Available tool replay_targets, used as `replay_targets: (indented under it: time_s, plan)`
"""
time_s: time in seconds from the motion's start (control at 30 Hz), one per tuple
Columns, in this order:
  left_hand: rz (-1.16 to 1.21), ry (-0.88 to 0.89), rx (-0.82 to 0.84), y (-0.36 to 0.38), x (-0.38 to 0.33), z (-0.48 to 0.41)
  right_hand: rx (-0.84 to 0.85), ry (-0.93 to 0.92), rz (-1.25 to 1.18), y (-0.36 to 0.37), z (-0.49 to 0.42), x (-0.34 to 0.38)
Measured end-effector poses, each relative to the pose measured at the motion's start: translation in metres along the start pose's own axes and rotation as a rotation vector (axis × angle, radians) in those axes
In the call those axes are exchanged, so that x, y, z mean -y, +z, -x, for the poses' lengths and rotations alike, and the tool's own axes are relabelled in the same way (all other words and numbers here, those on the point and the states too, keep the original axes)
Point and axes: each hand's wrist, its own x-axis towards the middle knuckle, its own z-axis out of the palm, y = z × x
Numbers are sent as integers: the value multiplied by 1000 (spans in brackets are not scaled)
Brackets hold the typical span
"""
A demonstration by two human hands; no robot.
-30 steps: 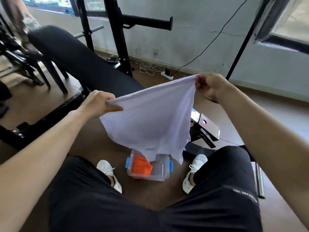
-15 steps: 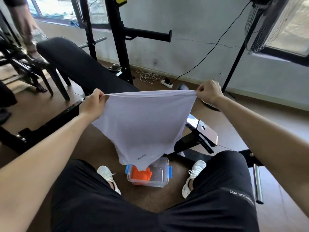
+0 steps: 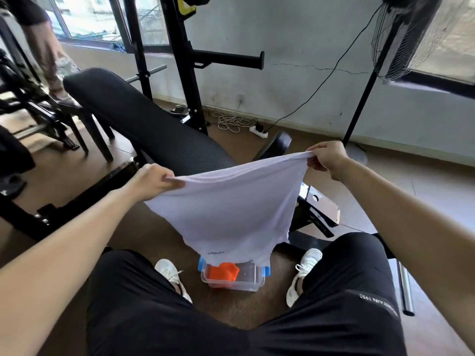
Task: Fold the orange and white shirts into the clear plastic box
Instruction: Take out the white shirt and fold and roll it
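Note:
The white shirt hangs in the air in front of me, stretched between both hands. My left hand pinches its left upper corner and my right hand pinches the right upper corner. The shirt's lower edge dangles over the clear plastic box, which stands on the floor between my feet and has blue clips. The orange shirt lies folded in the left part of the box. The box's far side is hidden by the white shirt.
A black padded weight bench and its black rack stand ahead on the left. A fan on a stand is at the right, with a power strip and cables by the wall. Another person stands far left.
The shirt has been pulled wider and more level between my hands, and both hands now sit lower. The shirt's hem has sunk closer to the box. The view has tilted up slightly.

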Motion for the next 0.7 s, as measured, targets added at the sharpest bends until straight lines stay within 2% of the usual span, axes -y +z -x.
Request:
replay_targets:
  time_s: [0.13,0.23,0.33,0.47,0.57,0.7]
  plan:
    - [42,-40,66,21,15,16,66,76,-189,-4,0,-10]
    - [196,-136,52,39,26,29,154,4,-267,-9,4,-20]
    - [316,-219,21,55,26,42,124,-226,-53,-9,4,-34]
    - [437,-319,56,77,33,54,28,-403,111,-6,7,-41]
    - [647,-436,99,89,32,60,-67,-460,139,-5,4,-43]
    - [864,-415,31,97,27,63,-86,-442,131,-7,-1,-41]
